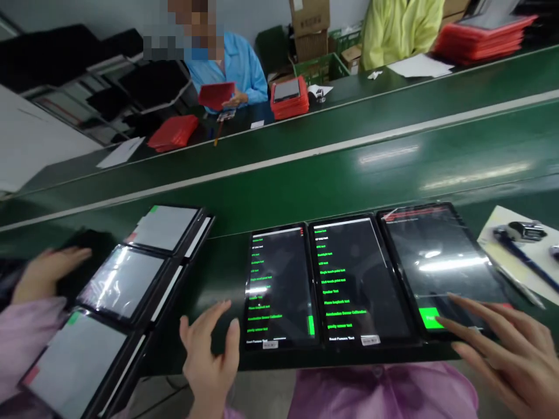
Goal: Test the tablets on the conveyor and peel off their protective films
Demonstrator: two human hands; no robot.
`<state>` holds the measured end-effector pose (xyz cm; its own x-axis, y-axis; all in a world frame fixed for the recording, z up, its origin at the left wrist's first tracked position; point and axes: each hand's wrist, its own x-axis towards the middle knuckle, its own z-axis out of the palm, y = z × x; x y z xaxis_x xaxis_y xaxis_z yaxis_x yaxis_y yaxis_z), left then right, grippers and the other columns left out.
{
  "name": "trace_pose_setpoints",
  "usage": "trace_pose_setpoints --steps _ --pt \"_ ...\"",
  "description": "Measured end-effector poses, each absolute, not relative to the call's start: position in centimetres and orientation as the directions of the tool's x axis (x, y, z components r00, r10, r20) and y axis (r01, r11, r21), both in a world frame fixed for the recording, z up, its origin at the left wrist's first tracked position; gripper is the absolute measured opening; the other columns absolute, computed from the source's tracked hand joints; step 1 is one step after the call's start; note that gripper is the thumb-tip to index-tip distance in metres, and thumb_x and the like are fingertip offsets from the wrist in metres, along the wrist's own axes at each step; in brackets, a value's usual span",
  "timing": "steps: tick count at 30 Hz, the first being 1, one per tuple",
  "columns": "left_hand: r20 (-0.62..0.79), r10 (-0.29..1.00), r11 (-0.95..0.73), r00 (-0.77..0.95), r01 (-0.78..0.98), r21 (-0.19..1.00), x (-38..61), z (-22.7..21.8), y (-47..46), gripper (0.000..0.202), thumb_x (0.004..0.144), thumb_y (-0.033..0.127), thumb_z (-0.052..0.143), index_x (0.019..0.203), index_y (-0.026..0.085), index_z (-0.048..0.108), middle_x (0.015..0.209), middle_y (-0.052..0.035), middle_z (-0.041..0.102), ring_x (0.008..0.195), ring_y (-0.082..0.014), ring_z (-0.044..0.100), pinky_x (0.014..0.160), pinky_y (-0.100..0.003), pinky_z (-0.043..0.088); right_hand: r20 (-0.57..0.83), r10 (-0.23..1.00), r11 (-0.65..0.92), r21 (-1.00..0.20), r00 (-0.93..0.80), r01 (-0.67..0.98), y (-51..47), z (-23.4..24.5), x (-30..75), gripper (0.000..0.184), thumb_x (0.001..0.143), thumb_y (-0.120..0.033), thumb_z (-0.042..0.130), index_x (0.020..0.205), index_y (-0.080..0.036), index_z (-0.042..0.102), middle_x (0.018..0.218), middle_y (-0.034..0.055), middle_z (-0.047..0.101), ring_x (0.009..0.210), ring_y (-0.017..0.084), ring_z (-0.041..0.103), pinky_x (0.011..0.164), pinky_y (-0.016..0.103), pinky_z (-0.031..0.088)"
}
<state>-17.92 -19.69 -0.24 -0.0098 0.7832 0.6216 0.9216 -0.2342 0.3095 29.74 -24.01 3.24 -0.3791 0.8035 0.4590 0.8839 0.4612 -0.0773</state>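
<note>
Three dark tablets lie side by side at the near edge of the green bench. The left tablet [279, 285] and the middle tablet [356, 279] show lists of green text. The right tablet [437, 262] shows a green button near its bottom edge. My right hand [502, 343] is open with fingers stretched out, and its fingertips rest on the right tablet beside that button. My left hand [212, 352] is open too, fingers spread on the bench just left of the left tablet. Neither hand holds anything.
Three film-covered tablets [122, 282] lie in a diagonal row at the left, where another person's hand [48, 270] in a pink sleeve rests. A paper with a pen [526, 259] lies at right. Beyond the green conveyor [349, 157], a co-worker in blue holds a red tray [216, 94]; red trays and boxes stand nearby.
</note>
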Motion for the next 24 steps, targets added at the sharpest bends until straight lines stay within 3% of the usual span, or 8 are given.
trace_pose_setpoints --steps 3,6,8,10,13,18,22,24 --pt "0.460 0.883 -0.259 0.089 0.911 0.320 -17.8 1.2 -14.1 0.025 0.106 0.038 0.050 0.123 0.027 0.065 0.111 -0.0072 0.082 0.109 -0.0248 0.076 0.129 -0.062 0.031 0.510 0.721 0.561 -0.030 -0.470 0.827 -19.4 5.6 30.1 0.025 0.107 -0.035 0.048 0.114 -0.027 0.070 0.119 0.0106 0.072 0.098 0.029 0.065 0.080 0.046 0.045" --pt "0.142 0.975 -0.210 0.172 0.926 0.314 -16.4 3.2 -8.7 0.039 0.106 0.043 0.043 0.137 0.026 0.059 0.137 -0.0125 0.074 0.131 -0.0302 0.068 0.127 -0.078 0.020 0.510 0.727 0.517 0.034 -0.459 0.856 -14.2 6.5 31.2 0.042 0.114 -0.046 0.038 0.114 -0.025 0.074 0.114 0.0106 0.073 0.096 0.027 0.065 0.076 0.042 0.045" --pt "0.015 0.978 -0.204 0.208 0.938 0.280 -14.7 4.8 -6.5 0.043 0.106 0.043 0.042 0.142 0.023 0.057 0.146 -0.0161 0.069 0.139 -0.0346 0.062 0.122 -0.085 0.014 0.458 0.781 0.456 0.043 -0.424 0.889 -11.0 6.1 31.8 0.058 0.114 -0.058 0.029 0.117 -0.027 0.077 0.118 0.0116 0.073 0.099 0.029 0.065 0.073 0.040 0.046" --pt "-0.056 0.960 -0.253 0.275 0.934 0.253 -12.1 6.4 -5.5 0.043 0.107 0.046 0.042 0.140 0.023 0.059 0.142 -0.0166 0.071 0.138 -0.0375 0.063 0.119 -0.090 0.008 0.411 0.820 0.425 0.031 -0.399 0.905 -8.3 5.1 32.2 0.071 0.112 -0.066 0.020 0.120 -0.028 0.079 0.120 0.0132 0.073 0.099 0.030 0.066 0.072 0.041 0.049" --pt "-0.208 0.862 -0.392 0.463 0.867 0.307 -7.1 8.1 -5.0 0.041 0.111 0.047 0.041 0.143 0.027 0.058 0.127 -0.0091 0.079 0.131 -0.0323 0.069 0.122 -0.087 0.001 0.371 0.841 0.417 0.018 -0.394 0.909 -5.7 3.5 32.3 0.078 0.110 -0.069 0.014 0.119 -0.029 0.080 0.121 0.0151 0.072 0.101 0.031 0.066 0.073 0.042 0.051" --pt "-0.185 0.787 -0.503 0.588 0.787 0.357 -0.8 8.2 -4.4 0.040 0.110 0.032 0.050 0.149 0.024 0.053 0.155 -0.0114 0.062 0.156 -0.0316 0.045 0.121 -0.085 -0.008 0.340 0.834 0.453 0.031 -0.435 0.891 -5.8 2.7 32.0 0.067 0.112 -0.061 0.022 0.121 -0.028 0.080 0.125 0.0164 0.071 0.108 0.034 0.066 0.078 0.045 0.053" --pt "-0.205 0.710 -0.506 0.674 0.690 0.517 -3.4 7.9 -6.2 0.033 0.109 0.039 0.053 0.140 0.031 0.062 0.140 -0.0049 0.074 0.139 -0.0268 0.065 0.127 -0.078 -0.006 0.336 0.788 0.535 0.039 -0.516 0.844 -8.0 3.8 32.1 0.065 0.114 -0.059 0.022 0.111 -0.034 0.082 0.124 0.0091 0.073 0.106 0.029 0.069 0.078 0.042 0.054" --pt "-0.152 0.750 -0.463 0.644 0.675 0.575 -6.3 7.8 -6.8 0.033 0.108 0.045 0.053 0.137 0.033 0.065 0.135 -0.0028 0.076 0.132 -0.0251 0.070 0.130 -0.074 -0.004 0.350 0.780 0.540 0.039 -0.518 0.841 -8.6 4.3 32.2 0.065 0.114 -0.058 0.022 0.115 -0.032 0.081 0.124 0.0103 0.073 0.105 0.029 0.069 0.077 0.042 0.055"
